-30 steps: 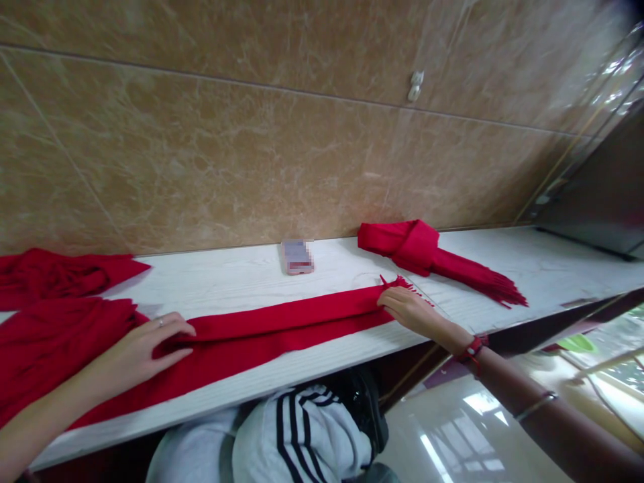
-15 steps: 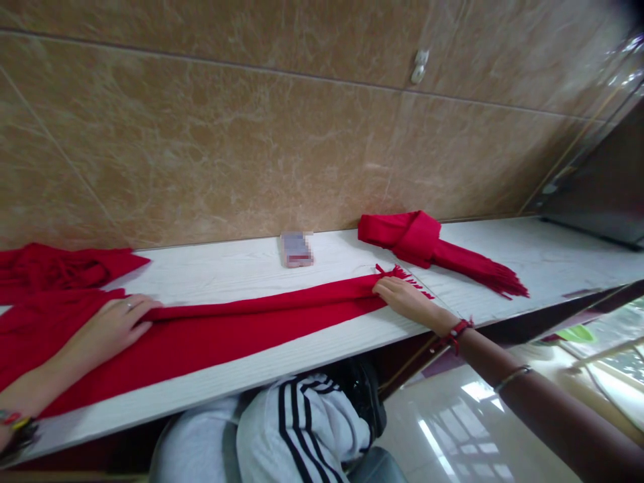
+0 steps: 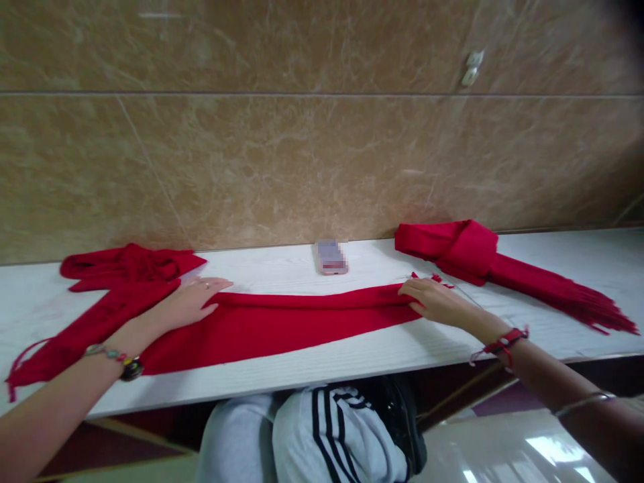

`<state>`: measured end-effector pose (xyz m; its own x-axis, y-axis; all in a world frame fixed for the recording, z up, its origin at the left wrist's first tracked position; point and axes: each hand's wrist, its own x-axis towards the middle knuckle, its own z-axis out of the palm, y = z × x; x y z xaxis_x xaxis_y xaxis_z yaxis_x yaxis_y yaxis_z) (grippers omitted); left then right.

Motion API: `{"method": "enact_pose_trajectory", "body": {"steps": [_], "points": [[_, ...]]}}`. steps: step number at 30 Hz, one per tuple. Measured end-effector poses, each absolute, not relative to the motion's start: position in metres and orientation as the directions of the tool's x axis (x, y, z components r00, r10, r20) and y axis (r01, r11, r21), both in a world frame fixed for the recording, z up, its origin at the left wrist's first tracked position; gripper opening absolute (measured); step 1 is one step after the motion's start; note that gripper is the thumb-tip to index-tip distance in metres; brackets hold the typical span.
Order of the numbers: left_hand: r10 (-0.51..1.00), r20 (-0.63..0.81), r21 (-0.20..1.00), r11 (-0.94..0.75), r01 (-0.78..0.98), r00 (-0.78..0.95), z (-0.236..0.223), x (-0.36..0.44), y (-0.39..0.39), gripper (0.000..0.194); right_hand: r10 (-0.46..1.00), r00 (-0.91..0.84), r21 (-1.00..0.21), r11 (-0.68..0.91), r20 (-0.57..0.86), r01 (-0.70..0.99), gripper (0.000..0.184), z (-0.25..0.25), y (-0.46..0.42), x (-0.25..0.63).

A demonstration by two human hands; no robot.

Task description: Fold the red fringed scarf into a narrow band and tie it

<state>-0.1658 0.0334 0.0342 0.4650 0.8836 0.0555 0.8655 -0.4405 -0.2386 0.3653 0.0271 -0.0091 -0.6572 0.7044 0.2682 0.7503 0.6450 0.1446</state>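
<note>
A red scarf [image 3: 282, 335] lies stretched lengthwise, its far edge folded over in a narrow strip. On its left part rests my left hand [image 3: 188, 305], fingers stretched out and thumb apart, pressing on the folded strip. My right hand [image 3: 437, 300] is closed on the scarf's right end, fingertips bent over the fold. A bit of red fringe shows just beyond those fingers. Under and beside my left forearm, more red cloth [image 3: 95, 329] runs slanting toward the front left; whether it belongs to the same scarf I cannot tell.
A knotted red scarf [image 3: 467, 251] with a fringed tail lies at the back right. Bunched red cloth [image 3: 125, 265] sits at the back left. A phone-like object [image 3: 332, 258], partly blurred, lies near the tiled wall [image 3: 302, 161]. The white tabletop's [image 3: 282, 389] front edge is above my knees.
The view has levelled and swung left, showing more of the left side. My left hand has moved rightward along the scarf. My right hand stays at the scarf's right end.
</note>
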Motion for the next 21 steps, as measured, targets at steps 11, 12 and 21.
{"method": "enact_pose_trajectory", "body": {"steps": [11, 12, 21], "points": [[0.835, 0.047, -0.166, -0.535, 0.828, 0.549, 0.06, -0.147, 0.035, 0.018, 0.615, -0.62, 0.081, 0.675, 0.487, 0.733, 0.023, -0.007, 0.035, 0.36], [0.828, 0.116, -0.16, -0.529, 0.833, 0.549, 0.06, -0.149, 0.028, 0.017, 0.599, -0.594, 0.08, 0.665, 0.537, 0.743, 0.023, -0.008, 0.032, 0.362], [0.71, 0.143, -0.277, -0.64, 0.717, 0.69, 0.002, -0.146, -0.025, 0.036, 0.527, -0.733, 0.209, 0.732, 0.431, 0.649, 0.027, -0.02, -0.013, 0.37]]}}
